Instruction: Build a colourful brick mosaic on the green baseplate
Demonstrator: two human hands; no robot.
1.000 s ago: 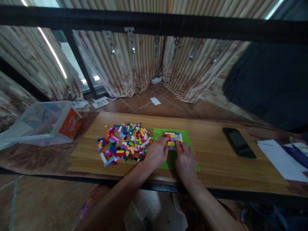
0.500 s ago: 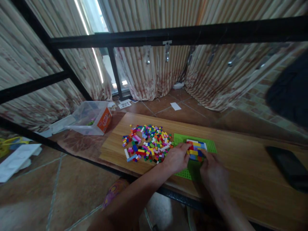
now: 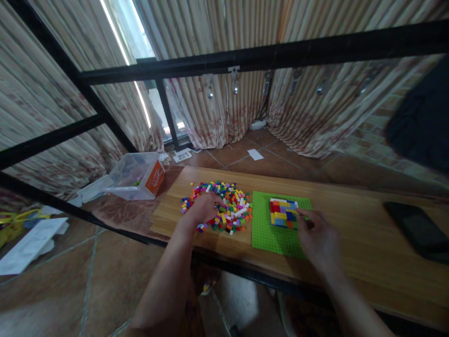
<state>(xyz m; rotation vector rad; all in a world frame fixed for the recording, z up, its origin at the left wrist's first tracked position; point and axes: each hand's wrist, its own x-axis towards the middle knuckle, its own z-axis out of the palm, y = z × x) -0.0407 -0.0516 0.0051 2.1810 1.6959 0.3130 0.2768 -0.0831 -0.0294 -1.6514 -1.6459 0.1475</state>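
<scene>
My left hand (image 3: 206, 208) reaches down into a pile of loose toy bricks (image 3: 233, 199), its fingers bent and somewhat apart; no held brick can be made out. On the green baseplate (image 3: 263, 229) sits a low block of toy bricks (image 3: 283, 213) in red, yellow, blue, orange and white. Against the right edge of that block, my right hand (image 3: 319, 234) grips with thumb and forefinger close together. Its other fingers are curled, and part of the baseplate is hidden beneath it.
The wooden board (image 3: 354, 220) carries everything, with a dark phone-like device (image 3: 417, 229) on its right. A clear plastic box (image 3: 135, 180) with an orange label stands to the left. A black metal bar (image 3: 252, 61) crosses in front of the curtains (image 3: 196, 107).
My left hand has left the brick block and moved left over the loose pile. My right hand has stayed by the block's right side, and the block's top is now exposed.
</scene>
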